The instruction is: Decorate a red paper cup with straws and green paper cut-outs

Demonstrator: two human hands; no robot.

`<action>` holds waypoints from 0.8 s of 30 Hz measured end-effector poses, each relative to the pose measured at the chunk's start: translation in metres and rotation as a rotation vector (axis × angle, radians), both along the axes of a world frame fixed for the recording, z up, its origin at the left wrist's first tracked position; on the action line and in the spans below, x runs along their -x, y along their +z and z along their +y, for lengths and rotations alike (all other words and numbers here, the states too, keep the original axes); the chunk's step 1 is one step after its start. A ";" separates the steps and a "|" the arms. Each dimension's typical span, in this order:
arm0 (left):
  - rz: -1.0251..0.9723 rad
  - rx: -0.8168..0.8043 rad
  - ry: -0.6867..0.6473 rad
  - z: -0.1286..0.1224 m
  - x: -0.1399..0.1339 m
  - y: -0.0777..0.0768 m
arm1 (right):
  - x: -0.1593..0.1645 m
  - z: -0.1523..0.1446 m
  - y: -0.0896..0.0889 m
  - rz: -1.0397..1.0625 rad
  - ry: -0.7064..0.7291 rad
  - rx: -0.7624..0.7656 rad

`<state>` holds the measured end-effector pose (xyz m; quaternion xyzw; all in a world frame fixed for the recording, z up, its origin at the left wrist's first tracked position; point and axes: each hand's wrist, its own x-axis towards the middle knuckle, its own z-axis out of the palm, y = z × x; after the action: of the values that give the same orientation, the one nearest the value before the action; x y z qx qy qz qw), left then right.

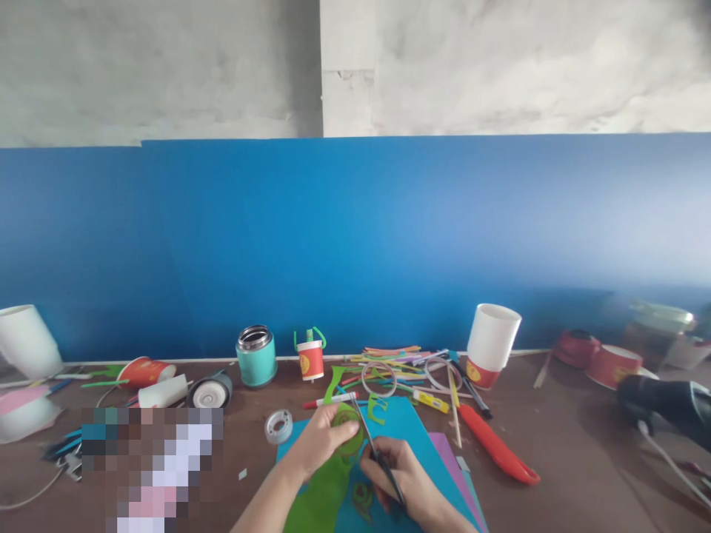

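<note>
My left hand is closed on a sheet of green paper, pinching it near a rounded, marked shape. My right hand grips dark-handled scissors, their slim blades pointing away from me along the paper's right edge. Beneath both hands lies blue paper. A small cut green piece rests on it beyond the scissors, and a green curled scrap sits between my wrists. Purple paper shows from under the blue at the right.
Behind stand a teal jar, a red paper cup with green arms, and stacked white cups. A tape roll lies left of the paper. Rightward are a red-handled tool and a black device with a cord.
</note>
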<state>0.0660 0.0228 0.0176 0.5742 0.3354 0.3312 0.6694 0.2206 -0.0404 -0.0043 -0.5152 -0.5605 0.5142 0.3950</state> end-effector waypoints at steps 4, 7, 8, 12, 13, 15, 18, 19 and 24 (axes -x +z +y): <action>0.029 -0.013 0.000 0.000 0.003 0.003 | 0.000 0.000 0.001 -0.022 0.015 0.009; 0.038 -0.015 -0.013 -0.001 0.004 0.006 | 0.001 0.000 0.002 -0.007 0.017 0.011; 0.037 -0.016 -0.021 -0.001 0.005 0.007 | 0.001 0.000 0.002 -0.003 0.016 0.010; 0.055 -0.027 -0.052 -0.001 0.007 0.008 | 0.001 -0.001 0.004 -0.004 0.033 0.017; 0.071 -0.035 -0.048 -0.001 0.008 0.008 | 0.001 -0.001 0.005 -0.001 0.042 0.020; 0.097 -0.068 -0.039 -0.001 0.009 0.008 | 0.001 -0.002 0.005 0.002 0.046 0.029; 0.091 -0.114 -0.066 0.000 0.011 0.009 | 0.001 -0.002 0.005 -0.001 0.032 0.045; 0.082 -0.117 -0.073 0.001 0.011 0.009 | 0.001 -0.002 0.005 0.001 0.031 0.047; 0.027 0.028 0.017 0.001 0.006 0.008 | 0.001 0.000 0.000 0.010 -0.009 -0.004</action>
<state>0.0597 0.0238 0.0251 0.5664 0.3537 0.3244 0.6700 0.2193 -0.0405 -0.0043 -0.5144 -0.5572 0.5140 0.4009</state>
